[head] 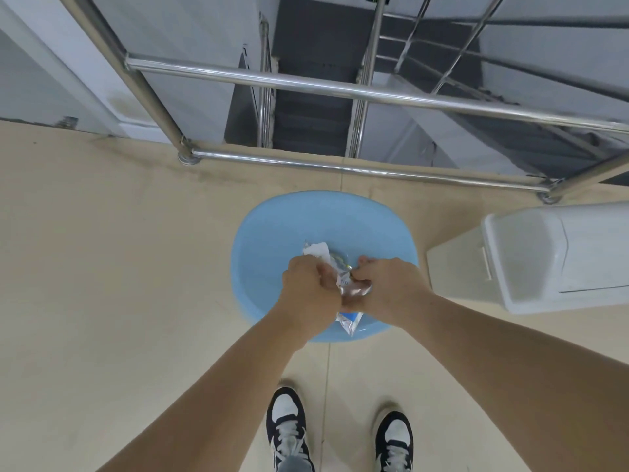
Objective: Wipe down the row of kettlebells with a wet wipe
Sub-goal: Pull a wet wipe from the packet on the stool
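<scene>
Both hands meet over a light blue basin (pixel 272 226) on the floor. My left hand (pixel 311 289) and my right hand (pixel 384 284) both grip a silvery wet wipe packet (pixel 347 321), whose lower end with a blue label hangs below the hands. A white wipe (pixel 316 250) sticks out above my left hand. No kettlebells are in view.
A steel railing (pixel 340 88) guards a stairwell just beyond the basin. A white lidded bin (pixel 544 253) stands to the right of the basin. My two black and white sneakers (pixel 289 427) stand on the beige floor near the bottom edge.
</scene>
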